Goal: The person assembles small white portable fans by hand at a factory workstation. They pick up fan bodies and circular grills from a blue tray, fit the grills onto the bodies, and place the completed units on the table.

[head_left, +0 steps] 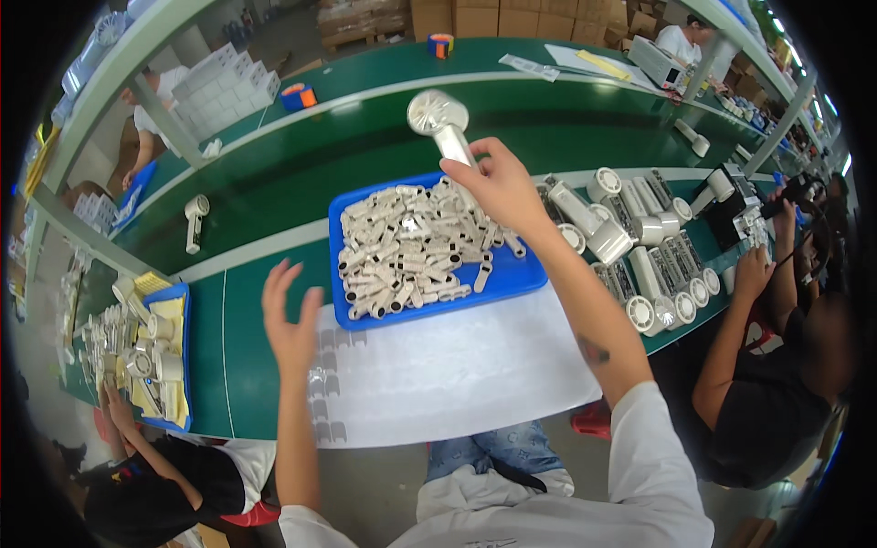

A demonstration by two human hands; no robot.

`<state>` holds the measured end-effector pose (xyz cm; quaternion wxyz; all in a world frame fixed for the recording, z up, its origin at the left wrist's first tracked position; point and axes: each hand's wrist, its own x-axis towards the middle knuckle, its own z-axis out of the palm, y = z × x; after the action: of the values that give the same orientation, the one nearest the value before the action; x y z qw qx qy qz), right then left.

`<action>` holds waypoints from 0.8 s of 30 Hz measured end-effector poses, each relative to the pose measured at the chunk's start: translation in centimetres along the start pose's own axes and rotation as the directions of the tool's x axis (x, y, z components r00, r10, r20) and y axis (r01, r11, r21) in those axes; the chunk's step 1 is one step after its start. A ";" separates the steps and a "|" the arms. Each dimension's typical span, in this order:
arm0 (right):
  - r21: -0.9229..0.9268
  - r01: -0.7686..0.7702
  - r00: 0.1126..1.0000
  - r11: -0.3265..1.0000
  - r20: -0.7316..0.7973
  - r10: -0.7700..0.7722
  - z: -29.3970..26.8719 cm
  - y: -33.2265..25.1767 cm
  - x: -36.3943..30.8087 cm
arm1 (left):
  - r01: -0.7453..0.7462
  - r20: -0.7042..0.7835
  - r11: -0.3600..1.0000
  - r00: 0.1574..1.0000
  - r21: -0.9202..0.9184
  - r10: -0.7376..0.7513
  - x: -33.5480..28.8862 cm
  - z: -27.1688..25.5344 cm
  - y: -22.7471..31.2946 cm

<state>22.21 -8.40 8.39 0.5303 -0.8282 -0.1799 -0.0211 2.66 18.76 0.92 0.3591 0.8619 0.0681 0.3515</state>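
Note:
My right hand [498,187] grips a white handheld fan [440,119] by its handle, the round head up and tilted left, above the far edge of a blue tray [343,315]. Heaped in that tray are many small white plastic handle covers [402,251] with dark oval ends. My left hand [290,315] hovers beside the tray's left side, fingers apart and holding nothing. Under my forearms lies a white sheet [457,374] with a column of grey tab-shaped stickers [336,384] along its left part.
Rows of white fans [639,237] lie to the right, near a co-worker's hands [754,269]. At left, another blue tray [183,365] holds fan parts beside a second co-worker. Single fans [195,224] lie on the green belt. Tape rolls [298,96] stand on the far ledge.

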 end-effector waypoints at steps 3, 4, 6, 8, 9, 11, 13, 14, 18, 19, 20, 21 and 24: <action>-0.480 -0.031 1.000 0.877 -0.020 0.025 -0.2 3.5 6.7 | 0.119 -0.223 0.923 0.974 0.366 -0.037 -1.2 -0.8 -10.6; -0.562 -0.095 0.995 0.822 -0.043 0.086 0.0 4.7 8.6 | 0.176 -0.230 0.914 0.969 0.367 -0.095 -1.8 -0.4 -11.2; -0.614 -0.206 0.978 0.762 -0.117 0.171 1.2 6.8 11.0 | 0.232 -0.211 0.879 0.965 0.416 -0.155 -1.5 -0.2 -11.1; -0.591 -0.286 0.958 0.755 -0.193 0.212 2.0 8.8 13.3 | 0.246 -0.173 0.835 0.968 0.492 -0.183 -1.1 0.2 -9.7; -0.649 -0.220 0.976 0.728 -0.153 0.158 2.1 11.0 14.3 | 0.243 -0.174 0.855 0.968 0.458 -0.181 -1.0 0.6 -9.6; -0.739 -0.096 0.995 0.667 -0.057 0.080 1.8 15.0 15.3 | 0.230 -0.159 0.884 0.971 0.407 -0.179 -0.9 0.9 -9.7; -0.774 -0.008 0.984 0.633 0.106 0.141 1.9 11.5 14.2 | 0.241 -0.206 0.878 0.964 0.414 -0.168 -1.4 -0.4 -10.2; -0.800 0.023 0.973 0.599 0.157 0.172 0.9 10.1 13.9 | 0.244 -0.224 0.882 0.961 0.403 -0.164 -1.6 -0.4 -10.3; -0.938 0.018 0.912 0.346 0.158 0.379 -5.4 8.2 11.3 | 0.258 -0.217 0.908 0.957 0.330 -0.193 -1.6 -0.3 -10.6; -0.964 0.025 0.884 0.264 0.145 0.444 -6.9 8.5 10.2 | 0.280 -0.239 0.916 0.947 0.288 -0.214 -1.6 -0.3 -10.6; -0.963 0.021 0.878 0.267 0.145 0.455 -8.0 8.7 8.8 | 0.301 -0.260 0.922 0.936 0.245 -0.237 -1.6 -0.3 -10.5; -0.962 0.018 0.875 0.271 0.146 0.461 -9.1 8.1 7.0 | 0.320 -0.284 0.926 0.924 0.202 -0.257 -1.4 -0.3 -10.3; -0.918 0.022 0.876 0.395 0.208 0.434 -11.5 7.8 4.0 | 0.274 -0.316 0.953 0.922 0.127 -0.223 -1.3 -0.6 -10.0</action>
<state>30.22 -20.35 7.51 -0.0505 -0.9799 -0.1414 0.1311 2.68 25.95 -6.23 0.3122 0.8105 0.2600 0.4219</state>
